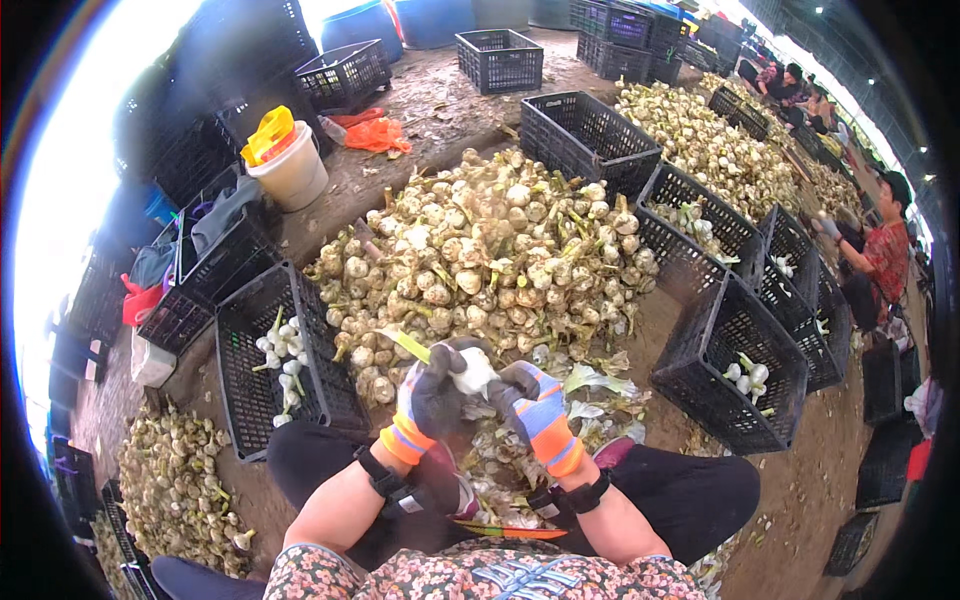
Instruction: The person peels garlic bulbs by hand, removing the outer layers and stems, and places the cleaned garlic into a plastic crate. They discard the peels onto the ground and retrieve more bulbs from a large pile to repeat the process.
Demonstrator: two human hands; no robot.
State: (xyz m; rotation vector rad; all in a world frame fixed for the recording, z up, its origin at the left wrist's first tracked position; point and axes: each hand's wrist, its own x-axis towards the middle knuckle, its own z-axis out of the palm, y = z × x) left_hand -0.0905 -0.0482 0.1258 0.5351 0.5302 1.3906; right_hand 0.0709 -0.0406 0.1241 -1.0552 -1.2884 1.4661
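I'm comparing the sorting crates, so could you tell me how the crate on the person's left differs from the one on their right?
The left crate holds a dozen or so peeled white garlic bulbs; the right crate holds only a few. The left crate lies beside the person's knee, touching the garlic pile; the right crate tilts toward the person, apart from the pile. Both are black plastic lattice crates.

The left hand (432, 398) and right hand (535, 408) wear knitted cloth gloves, palms coated in matt dark rubber, cuffs orange. The garlic bulb (472, 372) they hold has smooth, pale, papery skin; the garlic heap (490, 260) looks duller, dry and earthy. The black crates (262, 345) are matt lattice plastic. The cream bucket (293, 172) is smooth plastic. The ground (800, 490) is rough, packed dirt.
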